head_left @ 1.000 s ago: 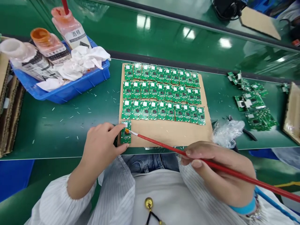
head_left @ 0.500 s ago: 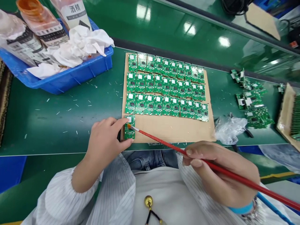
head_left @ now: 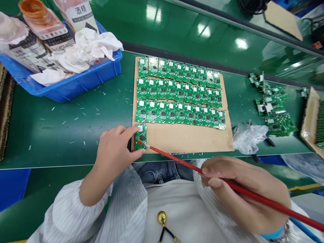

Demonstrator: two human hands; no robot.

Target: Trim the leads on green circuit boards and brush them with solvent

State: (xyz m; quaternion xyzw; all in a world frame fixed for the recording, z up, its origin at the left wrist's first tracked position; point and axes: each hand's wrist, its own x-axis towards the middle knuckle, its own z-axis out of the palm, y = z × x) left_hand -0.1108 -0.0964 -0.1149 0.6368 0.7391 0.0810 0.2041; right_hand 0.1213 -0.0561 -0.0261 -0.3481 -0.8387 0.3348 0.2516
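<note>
My left hand (head_left: 115, 148) grips a small green circuit board (head_left: 143, 129) by its two ends, thumb at the near end and index finger at the far end. This board lies flat at the left of a cardboard sheet (head_left: 187, 138). In a pen grip, my right hand (head_left: 243, 189) holds a thin red paintbrush (head_left: 174, 158). The brush's orange-brown bristles touch the lower part of the board, or hover just over it; I cannot tell which. Beyond it, three rows of similar circuit boards (head_left: 181, 90) cover the upper part of the cardboard.
At the left a blue bin (head_left: 88, 83) holds bottles (head_left: 48, 30) and crumpled white tissue (head_left: 86, 47). More loose boards (head_left: 279, 125) are heaped at the right, near a crumpled clear plastic bag (head_left: 249, 137). Small white clippings are scattered over the green table (head_left: 63, 131).
The brush tip has moved down the board, from around its middle toward the near end. My right hand has shifted slightly down and right; my left hand keeps its hold.
</note>
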